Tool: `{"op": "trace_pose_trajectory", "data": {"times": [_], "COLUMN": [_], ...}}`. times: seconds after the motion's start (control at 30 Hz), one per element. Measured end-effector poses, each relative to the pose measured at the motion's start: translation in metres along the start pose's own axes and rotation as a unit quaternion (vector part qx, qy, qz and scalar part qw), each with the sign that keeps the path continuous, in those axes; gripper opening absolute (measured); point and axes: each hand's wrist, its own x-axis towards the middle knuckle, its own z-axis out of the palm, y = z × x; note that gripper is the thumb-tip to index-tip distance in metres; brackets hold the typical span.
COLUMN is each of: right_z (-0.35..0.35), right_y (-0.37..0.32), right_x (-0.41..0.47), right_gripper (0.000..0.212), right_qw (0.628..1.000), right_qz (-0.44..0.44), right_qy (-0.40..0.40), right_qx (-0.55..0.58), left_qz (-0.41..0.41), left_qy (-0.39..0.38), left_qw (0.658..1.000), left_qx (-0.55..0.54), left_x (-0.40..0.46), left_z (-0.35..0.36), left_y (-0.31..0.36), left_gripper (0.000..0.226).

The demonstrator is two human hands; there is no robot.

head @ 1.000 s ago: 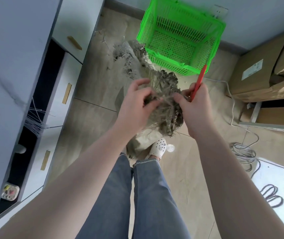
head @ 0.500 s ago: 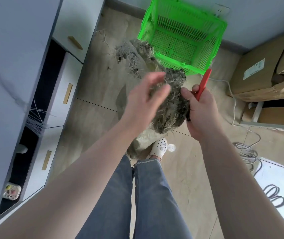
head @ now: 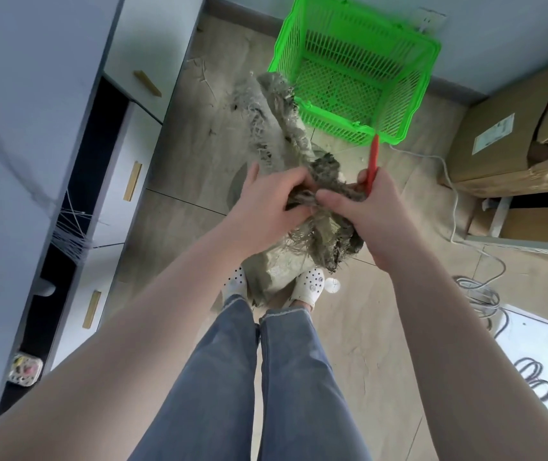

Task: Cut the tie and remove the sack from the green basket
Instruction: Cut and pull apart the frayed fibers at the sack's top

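Left hand [head: 267, 202] grips sack [head: 324, 224]; right hand [head: 370, 211] too, plus red tool [head: 372, 161] — blade hidden.

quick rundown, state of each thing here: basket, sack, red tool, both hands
green basket: on the floor, nothing in it
sack: out of the basket, frayed, bunched in both hands
red tool: held in the right hand, pointing up
left hand: grips the sack
right hand: holds sack and tool

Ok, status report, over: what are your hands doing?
Both hands grip sack; right also holds red tool. Sack outside basket. Nothing blocking.
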Motion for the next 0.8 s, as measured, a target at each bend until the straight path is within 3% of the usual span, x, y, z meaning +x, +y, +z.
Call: {"op": "trace_pose_trajectory", "data": {"times": [0.07, 0.17, 0.27, 0.33, 0.43, 0.53, 0.67, 0.8], "right_z": [0.001, 0.000, 0.001, 0.000, -0.005, -0.012, -0.017, -0.015], "right_y": [-0.004, -0.007, -0.003, -0.001, -0.012, -0.036, -0.047, -0.046], "right_x": [0.003, 0.007, 0.010, 0.011, 0.007, -0.014, -0.051, -0.078], "right_gripper": [0.049, 0.047, 0.047, 0.045, 0.030, 0.021, 0.034, 0.037], "right_qw": [0.999, 0.992, 0.981, 0.982, 0.993, 0.994, 0.983, 0.957], "right_qz": [-0.016, -0.011, 0.000, 0.003, -0.002, -0.034, -0.062, 0.000], "right_qy": [0.032, 0.091, 0.094, 0.093, 0.110, 0.103, -0.021, -0.119], "right_qx": [-0.016, 0.085, 0.167, 0.162, 0.043, 0.013, -0.170, -0.266], "left_qz": [-0.011, -0.054, -0.061, -0.057, -0.068, -0.084, -0.088, -0.103], "left_qy": [-0.019, -0.045, -0.038, -0.016, 0.007, 0.008, 0.020, 0.028], "left_qw": [0.999, 0.992, 0.988, 0.990, 0.989, 0.987, 0.985, 0.985], "left_qx": [-0.026, -0.109, -0.134, -0.127, -0.129, -0.139, -0.144, -0.137], "left_x": [-0.004, -0.007, -0.007, -0.008, -0.010, -0.014, -0.017, -0.015], "left_z": [0.001, -0.001, -0.003, -0.002, 0.000, 0.002, 0.003, 0.002], "left_y": [-0.003, -0.002, -0.004, -0.004, 0.000, 0.000, 0.002, 0.002], "left_gripper": [0.013, 0.013, 0.013, 0.016, 0.018, 0.021, 0.022, 0.021]}}
